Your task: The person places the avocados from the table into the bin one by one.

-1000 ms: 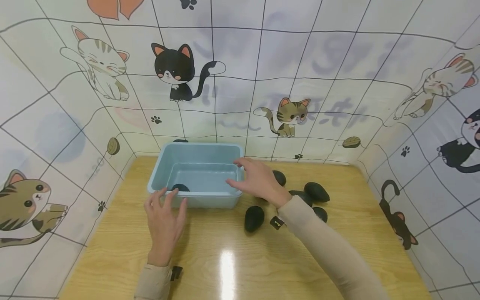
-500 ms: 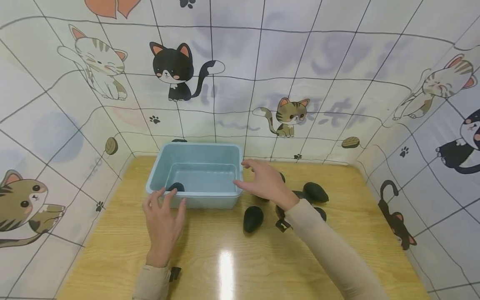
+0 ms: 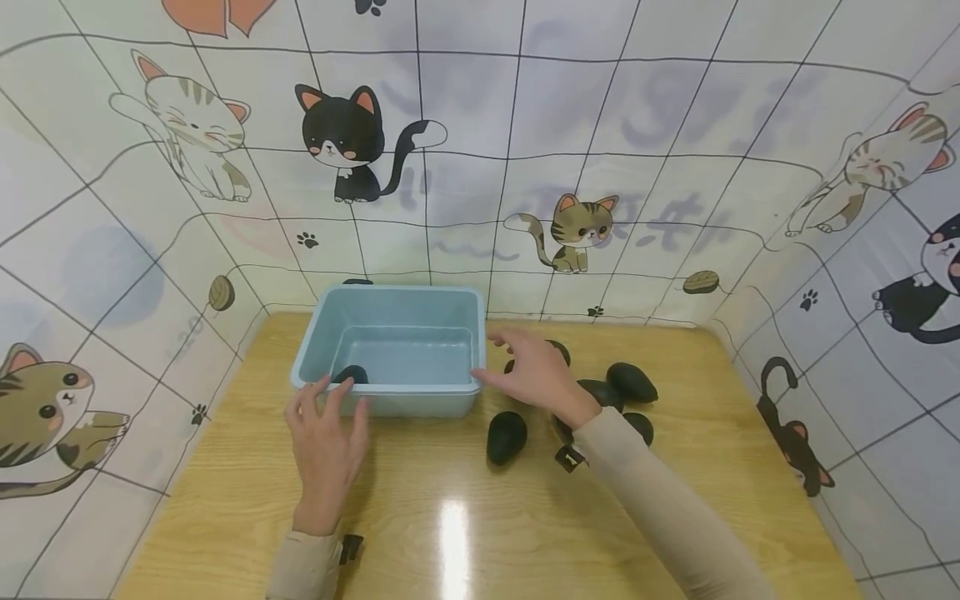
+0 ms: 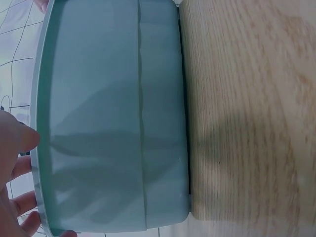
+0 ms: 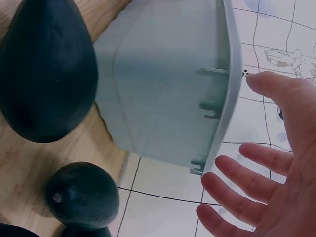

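Observation:
A light blue plastic bin [image 3: 408, 354] stands near the back wall, with one dark avocado [image 3: 351, 375] lying inside by its front-left corner. My left hand [image 3: 324, 450] has loosely bent, spread fingers right at the front-left rim; the left wrist view shows its thumb and fingertips along the rim [image 4: 40, 163]. At the bin's right side, my right hand [image 3: 536, 371] is spread with nothing in it, thumb tip close to the rim [image 5: 236, 74]. A dark pear-shaped avocado [image 3: 507, 437] lies on the table in front of that hand.
Several more avocados [image 3: 632, 382] lie on the wooden table [image 3: 420, 500] to the right, partly hidden behind the right hand and sleeve [image 3: 660, 492]. A wall covering with cartoon cats [image 3: 585, 233] encloses the table's back and sides.
The right hand has moved from over the bin's right rim outward to its right side. The avocado in the bin has shifted slightly left. The left hand stays nearly still.

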A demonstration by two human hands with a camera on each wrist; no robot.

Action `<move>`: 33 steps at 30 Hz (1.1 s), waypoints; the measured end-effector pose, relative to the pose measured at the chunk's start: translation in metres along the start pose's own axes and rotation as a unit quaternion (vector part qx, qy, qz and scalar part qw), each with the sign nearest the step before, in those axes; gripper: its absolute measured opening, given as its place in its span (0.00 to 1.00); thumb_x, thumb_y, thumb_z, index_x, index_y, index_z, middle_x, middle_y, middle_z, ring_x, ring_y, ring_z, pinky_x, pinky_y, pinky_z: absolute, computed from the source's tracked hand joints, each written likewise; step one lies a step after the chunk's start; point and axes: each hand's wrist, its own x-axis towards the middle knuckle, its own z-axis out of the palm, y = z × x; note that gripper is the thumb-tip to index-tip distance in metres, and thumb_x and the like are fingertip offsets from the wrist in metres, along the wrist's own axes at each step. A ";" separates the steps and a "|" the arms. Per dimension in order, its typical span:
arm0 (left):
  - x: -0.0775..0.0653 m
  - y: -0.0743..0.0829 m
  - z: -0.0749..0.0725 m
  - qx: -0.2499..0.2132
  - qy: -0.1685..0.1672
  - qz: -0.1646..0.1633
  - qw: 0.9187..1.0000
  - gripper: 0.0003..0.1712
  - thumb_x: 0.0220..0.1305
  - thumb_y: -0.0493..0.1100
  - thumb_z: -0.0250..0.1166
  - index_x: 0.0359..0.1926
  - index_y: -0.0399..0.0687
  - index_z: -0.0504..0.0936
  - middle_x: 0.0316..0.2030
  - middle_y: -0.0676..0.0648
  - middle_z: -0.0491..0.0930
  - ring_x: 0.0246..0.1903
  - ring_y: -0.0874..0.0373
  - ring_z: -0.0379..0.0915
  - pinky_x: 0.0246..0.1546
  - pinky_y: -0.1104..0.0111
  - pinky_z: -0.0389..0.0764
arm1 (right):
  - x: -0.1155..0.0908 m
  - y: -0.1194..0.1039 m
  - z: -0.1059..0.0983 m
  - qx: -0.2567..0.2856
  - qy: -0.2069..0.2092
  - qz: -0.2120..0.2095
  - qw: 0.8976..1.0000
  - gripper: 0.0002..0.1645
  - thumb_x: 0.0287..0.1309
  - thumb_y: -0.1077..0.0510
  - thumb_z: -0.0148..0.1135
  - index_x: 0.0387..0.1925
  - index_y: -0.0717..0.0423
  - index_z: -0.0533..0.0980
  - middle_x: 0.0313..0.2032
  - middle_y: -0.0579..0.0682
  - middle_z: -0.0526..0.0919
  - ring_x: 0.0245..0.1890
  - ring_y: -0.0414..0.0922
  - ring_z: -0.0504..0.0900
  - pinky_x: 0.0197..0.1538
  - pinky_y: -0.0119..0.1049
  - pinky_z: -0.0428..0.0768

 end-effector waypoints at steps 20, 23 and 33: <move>-0.001 0.002 0.000 -0.003 0.008 0.003 1.000 0.19 0.66 0.45 0.72 0.53 0.38 0.85 0.57 0.28 0.78 0.58 0.26 0.67 0.51 0.37 0.72 | -0.015 0.024 0.012 -0.018 0.016 0.012 1.000 0.45 0.59 0.26 0.69 0.68 0.48 0.78 0.63 0.48 0.86 0.60 0.52 0.86 0.63 0.54 0.82; 0.000 0.003 -0.001 -0.006 0.009 -0.001 1.000 0.19 0.66 0.44 0.71 0.52 0.38 0.85 0.57 0.28 0.78 0.58 0.26 0.67 0.52 0.37 0.71 | -0.016 0.027 0.013 -0.019 0.019 0.006 1.000 0.43 0.59 0.28 0.71 0.67 0.48 0.79 0.62 0.48 0.86 0.58 0.51 0.86 0.61 0.53 0.83; 0.000 0.003 -0.002 -0.002 0.007 -0.004 1.000 0.19 0.66 0.45 0.72 0.52 0.38 0.85 0.57 0.28 0.78 0.58 0.26 0.67 0.53 0.38 0.71 | -0.023 0.035 0.019 -0.008 0.014 0.014 1.000 0.42 0.60 0.26 0.69 0.67 0.46 0.80 0.62 0.47 0.86 0.59 0.50 0.86 0.61 0.52 0.83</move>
